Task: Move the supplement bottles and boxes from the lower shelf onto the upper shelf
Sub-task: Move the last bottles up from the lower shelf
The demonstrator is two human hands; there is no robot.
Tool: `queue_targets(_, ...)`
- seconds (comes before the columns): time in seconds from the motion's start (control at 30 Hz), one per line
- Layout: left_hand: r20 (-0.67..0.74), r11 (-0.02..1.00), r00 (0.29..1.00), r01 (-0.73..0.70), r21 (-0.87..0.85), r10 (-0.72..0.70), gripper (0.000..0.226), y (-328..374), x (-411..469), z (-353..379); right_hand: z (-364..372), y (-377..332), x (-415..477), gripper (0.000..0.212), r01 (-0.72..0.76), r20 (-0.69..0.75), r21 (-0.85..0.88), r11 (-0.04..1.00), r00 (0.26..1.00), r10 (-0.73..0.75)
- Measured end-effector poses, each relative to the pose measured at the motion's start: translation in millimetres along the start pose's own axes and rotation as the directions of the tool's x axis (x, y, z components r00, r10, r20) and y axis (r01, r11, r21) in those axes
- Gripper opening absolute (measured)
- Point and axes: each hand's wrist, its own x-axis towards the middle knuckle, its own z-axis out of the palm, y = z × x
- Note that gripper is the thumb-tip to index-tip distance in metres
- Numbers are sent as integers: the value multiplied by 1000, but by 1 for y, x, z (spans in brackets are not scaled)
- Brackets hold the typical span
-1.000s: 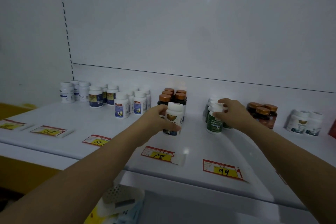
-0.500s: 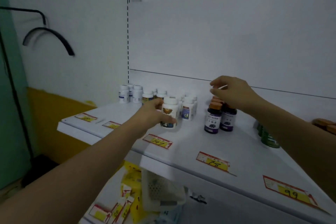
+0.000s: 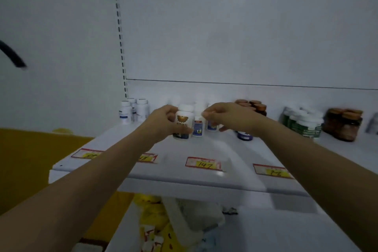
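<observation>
My left hand (image 3: 161,122) is shut on a white bottle with a gold-and-blue label (image 3: 184,120), which stands on or just above the upper shelf (image 3: 180,149). My right hand (image 3: 227,116) hovers right beside it, fingers curled over small white bottles with blue labels (image 3: 198,128); whether it grips one is hidden. A dark bottle with a purple label (image 3: 244,136) peeks out under my right wrist. Below the shelf edge, the lower shelf (image 3: 276,231) holds yellow packets (image 3: 151,219) and a white box (image 3: 190,217).
On the upper shelf stand white bottles at the back left (image 3: 133,110), brown-capped dark bottles (image 3: 255,106), green-labelled bottles (image 3: 304,122) and amber jars (image 3: 343,122). Red and yellow price tags (image 3: 203,163) line the front edge. A white back panel rises behind.
My view has swung back to the right. My left hand has carried the white bottle next to the small blue-labelled bottles, and my right hand has moved left from the dark bottles to join it.
</observation>
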Motion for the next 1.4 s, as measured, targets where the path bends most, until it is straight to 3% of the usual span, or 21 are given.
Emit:
queue_targets(0.13,177,995,981,-71,-69,82,56,10,4,41,-8,9,-34,33,-120,-96,12,993,988,121)
queue_targets(0.33,258,990,961,-68,-123,98,68,17,-4,84,-31,43,-83,38,-293,-140,-11,956,947,289)
queue_targets(0.43,218,991,971,-73,-114,96,59,18,-1,81,-32,50,-81,37,-297,-100,-44,954,951,292)
queue_targets(0.57,84,996,995,-45,-78,52,45,5,-5,53,-22,40,-52,33,-196,-48,-22,980,980,195)
queue_targets(0.7,-31,1000,999,-25,-19,24,47,-17,-13,15,9,19,-23,37,-93,1,69,993,996,93)
queue_targets(0.8,-28,1000,1000,-13,-3,13,53,-22,-14,1,26,4,-12,40,-53,18,137,989,999,51)
queue_targets(0.97,101,996,991,-81,-40,85,57,2,-5,25,23,-3,-17,47,-78,-64,154,985,994,89)
queue_targets(1.07,200,986,966,-147,-84,161,52,21,-8,51,7,4,-32,42,-154,-130,273,950,972,195)
queue_targets(1.2,375,983,909,-168,-75,184,64,29,-10,76,-13,20,-66,35,-209,-180,397,894,937,299)
queue_targets(1.4,498,967,837,-255,-13,228,56,44,-8,122,-49,58,-128,32,-241,-353,504,830,819,452)
